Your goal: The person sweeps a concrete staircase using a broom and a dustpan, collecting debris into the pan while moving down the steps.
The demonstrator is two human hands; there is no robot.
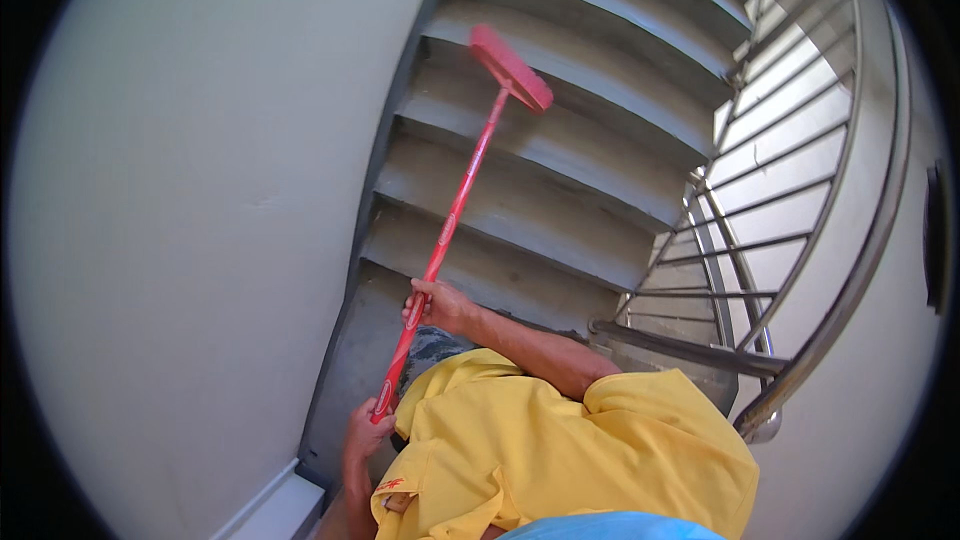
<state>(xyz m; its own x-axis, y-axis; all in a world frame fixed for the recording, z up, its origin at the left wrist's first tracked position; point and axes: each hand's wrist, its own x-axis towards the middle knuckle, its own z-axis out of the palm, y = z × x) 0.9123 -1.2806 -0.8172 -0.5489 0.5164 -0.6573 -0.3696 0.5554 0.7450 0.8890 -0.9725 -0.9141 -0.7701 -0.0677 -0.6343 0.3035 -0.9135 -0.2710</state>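
Observation:
My left hand (pixel 369 431) is closed around the lower end of the red handle of a push broom (pixel 455 217). Farther up the same handle, my right hand (pixel 439 306) grips it with curled fingers. The broom slants up and to the right from my body. Its pinkish-red bristled head (pixel 511 69) is over the grey stair steps (pixel 510 210), several steps beyond my hands. Whether the bristles touch a step cannot be told.
A plain pale wall (pixel 187 202) runs along the left of the stairs. On the right stands a metal railing (pixel 851 120) with bars and a curved handrail. A white ledge (pixel 274 502) lies at the lower left.

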